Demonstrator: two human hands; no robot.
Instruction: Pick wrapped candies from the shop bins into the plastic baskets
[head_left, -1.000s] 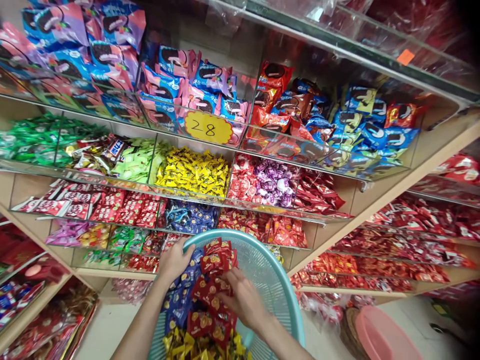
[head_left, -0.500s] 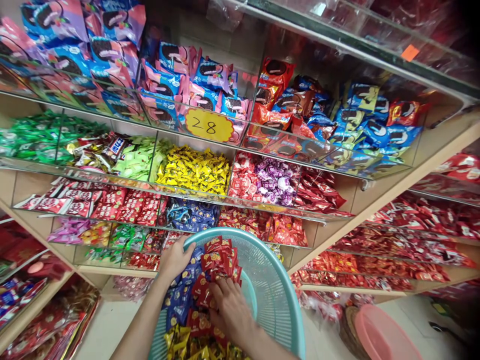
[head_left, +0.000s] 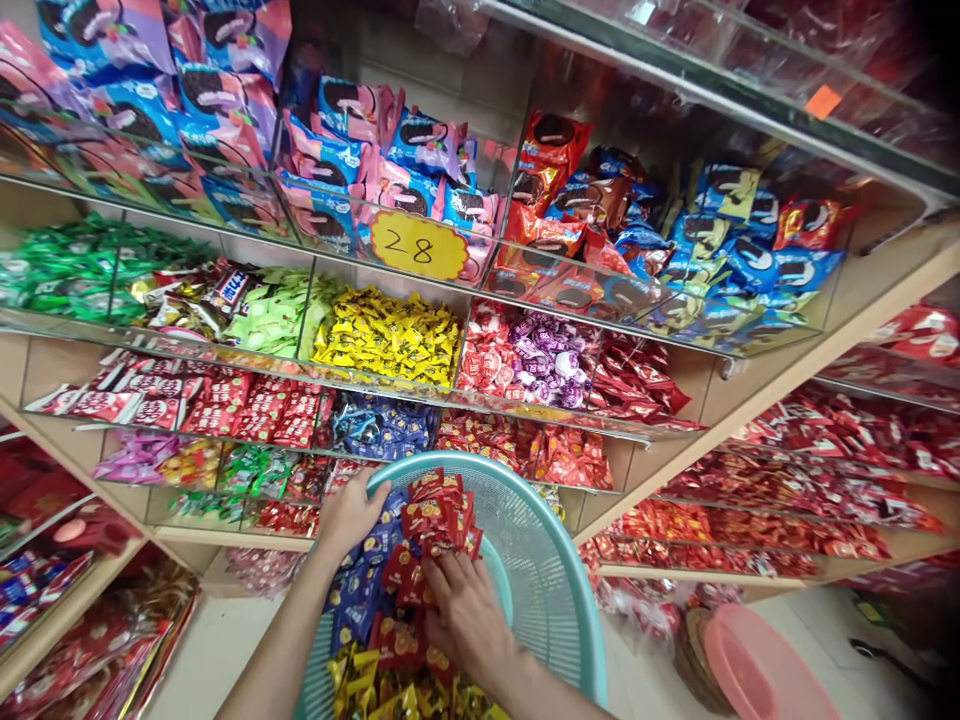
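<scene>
A teal plastic basket (head_left: 555,560) is held up in front of sweet shelves. My left hand (head_left: 349,515) grips its far left rim, fingers curled over the edge. Inside lie red sweet packets (head_left: 439,515), blue packets (head_left: 364,590) and yellow ones (head_left: 375,690). My right hand (head_left: 465,615) rests palm down on the red packets in the middle of the basket, fingers bent onto them; whether it holds any I cannot make out.
Glass-fronted shelf bins hold cookie packs (head_left: 420,165), yellow candies (head_left: 390,340), green sweets (head_left: 75,265) and red wafer bars (head_left: 247,415). A yellow price tag (head_left: 416,247) reads 28. A pink tub (head_left: 757,670) stands on the floor at the lower right.
My right hand has slid left and slightly up over the red packets, pushing them toward the basket's far side. The left hand keeps its hold on the rim.
</scene>
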